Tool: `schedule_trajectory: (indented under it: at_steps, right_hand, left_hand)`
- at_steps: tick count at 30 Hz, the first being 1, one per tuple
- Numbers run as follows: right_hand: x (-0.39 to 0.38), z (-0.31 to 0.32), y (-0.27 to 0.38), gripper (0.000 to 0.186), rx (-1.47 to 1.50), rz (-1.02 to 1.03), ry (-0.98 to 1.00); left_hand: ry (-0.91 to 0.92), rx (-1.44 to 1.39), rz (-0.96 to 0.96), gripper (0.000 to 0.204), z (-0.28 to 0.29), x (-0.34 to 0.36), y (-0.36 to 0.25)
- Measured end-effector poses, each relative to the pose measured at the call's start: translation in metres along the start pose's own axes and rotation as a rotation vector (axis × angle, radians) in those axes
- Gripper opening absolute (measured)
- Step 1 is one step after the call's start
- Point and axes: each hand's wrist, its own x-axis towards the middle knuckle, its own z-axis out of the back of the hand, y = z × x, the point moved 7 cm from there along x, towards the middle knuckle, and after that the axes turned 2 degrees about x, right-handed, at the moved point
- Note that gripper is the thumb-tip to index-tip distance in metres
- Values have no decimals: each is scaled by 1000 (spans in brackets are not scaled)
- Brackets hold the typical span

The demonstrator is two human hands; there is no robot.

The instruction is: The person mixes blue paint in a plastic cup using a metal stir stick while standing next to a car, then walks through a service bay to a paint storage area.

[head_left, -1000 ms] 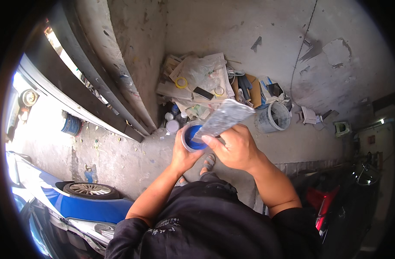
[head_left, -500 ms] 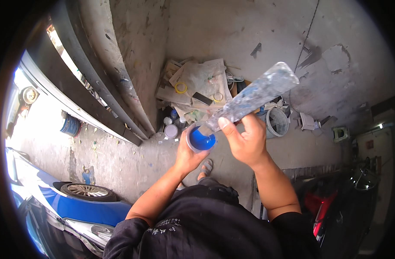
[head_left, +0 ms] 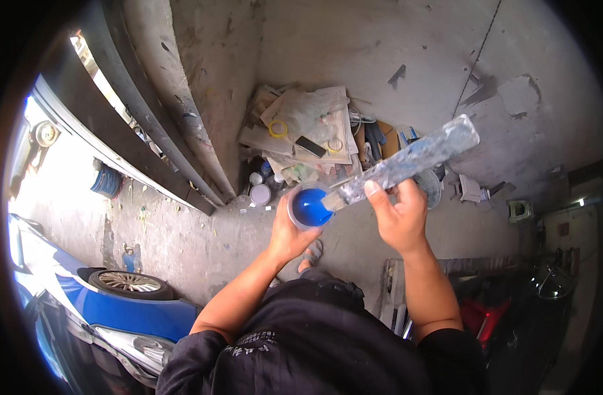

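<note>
My left hand (head_left: 289,230) holds a small round cup of blue paint (head_left: 310,207) from below and behind. My right hand (head_left: 399,214) grips a long flat stirring stick (head_left: 407,161), grey and paint-crusted, that slants up to the right. The stick's lower end dips into the blue paint at the cup's right rim. Both forearms come up from my dark shirt at the lower edge.
A heap of newspapers, tape rolls and small cans (head_left: 301,135) lies on the concrete floor by the wall. A grey bucket (head_left: 428,184) sits right of it. A blue car with a wheel (head_left: 127,283) stands at lower left, a red motorbike (head_left: 486,316) at lower right.
The stick has swung from lying flat over the cup to slanting up to the right, with its end in the paint. Both hands have stayed close together.
</note>
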Motion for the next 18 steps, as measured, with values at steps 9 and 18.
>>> schedule_trajectory:
  at_steps: [9,18]
  right_hand:
    - [2,1,-4,11,-2,26,-21]
    - [2,-2,7,14,-73,41,62]
  left_hand:
    - [-6,18,-33,90,-5,6,4]
    - [-34,-60,-17,82,-1,13,-3]
